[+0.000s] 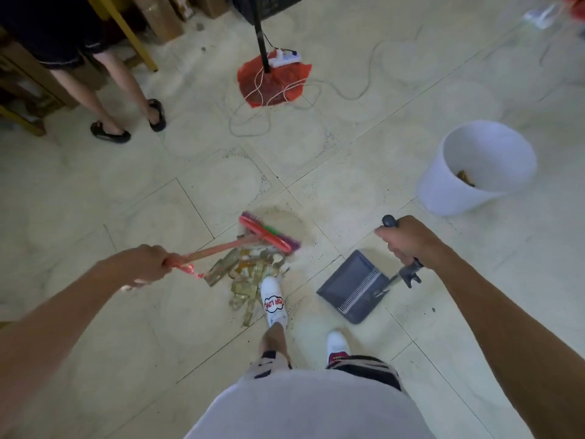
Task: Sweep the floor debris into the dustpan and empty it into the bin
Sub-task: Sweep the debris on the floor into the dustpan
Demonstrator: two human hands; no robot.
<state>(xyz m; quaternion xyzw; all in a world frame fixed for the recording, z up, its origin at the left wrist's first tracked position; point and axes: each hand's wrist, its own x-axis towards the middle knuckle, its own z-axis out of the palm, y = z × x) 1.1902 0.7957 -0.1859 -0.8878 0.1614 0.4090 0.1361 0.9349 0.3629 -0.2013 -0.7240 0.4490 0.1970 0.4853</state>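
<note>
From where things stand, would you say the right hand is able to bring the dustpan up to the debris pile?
Probably yes. The right hand grips the dustpan handle, and only bare floor separates it from the debris pile, though the white shoe stands at the pile's near edge.

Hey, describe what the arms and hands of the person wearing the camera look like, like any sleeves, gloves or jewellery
Both arms are bare from the frame edge down to the hands: no sleeves show on either forearm. The left hand and the right hand wear no gloves, and no watch, bracelet or ring can be seen on them. The only clothing near the arms is a light-coloured top at the bottom of the view.
</note>
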